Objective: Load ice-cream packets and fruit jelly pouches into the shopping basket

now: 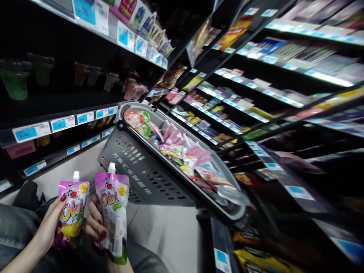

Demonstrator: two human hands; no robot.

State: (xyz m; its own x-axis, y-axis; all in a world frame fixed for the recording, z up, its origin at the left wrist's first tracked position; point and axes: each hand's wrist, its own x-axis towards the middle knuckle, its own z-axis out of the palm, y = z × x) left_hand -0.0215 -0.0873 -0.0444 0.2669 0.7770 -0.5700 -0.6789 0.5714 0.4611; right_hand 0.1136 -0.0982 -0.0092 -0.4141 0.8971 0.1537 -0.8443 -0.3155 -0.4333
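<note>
My left hand (49, 223) is closed around a purple-and-white jelly drink pouch (71, 214) with a white screw cap, its fruit-printed front turned toward me. Beside it, my right hand (95, 222) grips a second jelly drink pouch (115, 204) from behind and its left side. This one also has a white cap and shows printed text and a barcode-like label low down. Both pouches are upright, slightly apart, above my knees. Just beyond them stands a grey shopping basket (133, 163), filled with pink packets (182, 140) and other colourful packages.
On the left, a black shelf holds clear cups (15, 79) behind price tags (31, 132). More pouches (142, 19) line the upper shelf. Shelves of packaged goods (281, 49) run along the right, blurred. Pale floor tiles (167, 227) show below the basket.
</note>
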